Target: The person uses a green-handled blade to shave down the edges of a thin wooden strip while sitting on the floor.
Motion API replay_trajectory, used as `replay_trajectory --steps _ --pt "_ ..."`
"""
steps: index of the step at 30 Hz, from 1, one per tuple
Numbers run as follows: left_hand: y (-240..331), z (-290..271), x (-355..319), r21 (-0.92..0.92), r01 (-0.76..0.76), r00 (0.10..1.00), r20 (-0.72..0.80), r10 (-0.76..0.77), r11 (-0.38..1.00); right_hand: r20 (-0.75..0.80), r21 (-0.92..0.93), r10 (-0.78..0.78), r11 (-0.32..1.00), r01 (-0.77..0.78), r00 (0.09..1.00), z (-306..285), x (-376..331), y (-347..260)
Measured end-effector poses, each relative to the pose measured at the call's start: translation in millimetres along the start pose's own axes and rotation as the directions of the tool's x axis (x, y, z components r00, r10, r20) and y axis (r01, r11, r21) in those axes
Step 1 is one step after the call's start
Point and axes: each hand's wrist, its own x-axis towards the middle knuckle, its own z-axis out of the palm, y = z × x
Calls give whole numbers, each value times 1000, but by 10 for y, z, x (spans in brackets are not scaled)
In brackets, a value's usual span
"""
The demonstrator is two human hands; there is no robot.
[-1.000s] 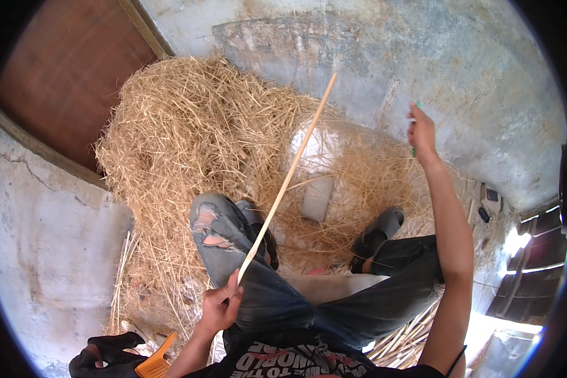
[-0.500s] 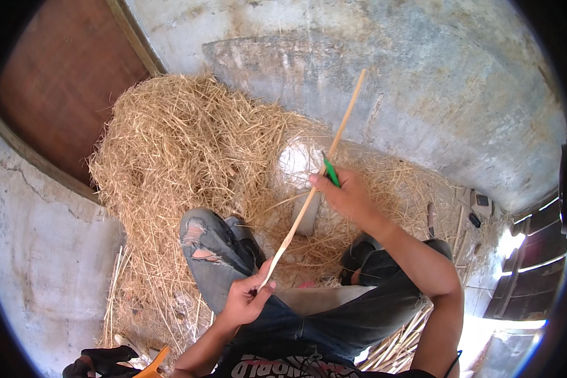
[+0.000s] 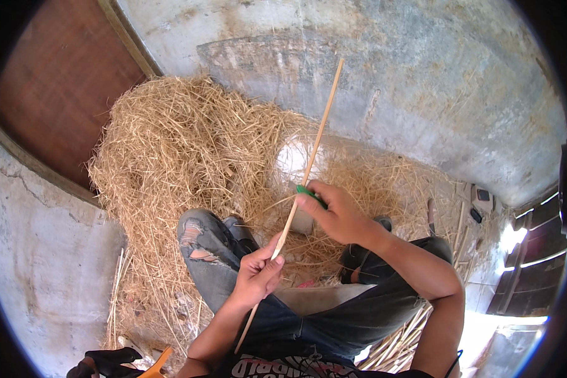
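A: Changed within the last second?

B: Right hand (image 3: pixel 337 211) brought in from well apart, near the wall (image 3: pixel 435 94), to the stick (image 3: pixel 322 126); then lowered along the shaft, closer to the left hand (image 3: pixel 257 277). Below the left hand, a length of stick now showing beside the left leg (image 3: pixel 205 271).

A: Meaning for the work?

B: As a judgement: stick steadied on the left, green tool (image 3: pixel 313 196) applied on the right. Depth of any cut: cannot tell.

A: State of each grip?

B: Left: closed around the stick. Right: closed around the green tool, at the shaft. Tool edge too small to make out.

A: Location of the stick?

B: Raised above the floor (image 3: pixel 446 188), slanting toward the wall.

A: Containers and contents?

B: None identifiable. Straw heap (image 3: pixel 183 138) loose in the floor's far left corner, beside the brown panel (image 3: pixel 57 88). White round item (image 3: pixel 293 160) partly under straw, near the floor's wall edge: container or not, cannot tell.
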Motion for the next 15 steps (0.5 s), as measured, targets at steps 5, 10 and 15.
replay_trajectory --steps 5,10,15 --pt "85 38 14 -64 27 999 -31 -29 998 79 -238 58 970 -37 995 -241 27 -16" --pt "93 95 72 -65 1 998 -60 -5 998 189 -437 -14 894 97 982 -63 -122 -171" --pt "93 73 76 -47 33 991 -131 -39 998 318 -563 24 809 168 948 156 -222 -116"
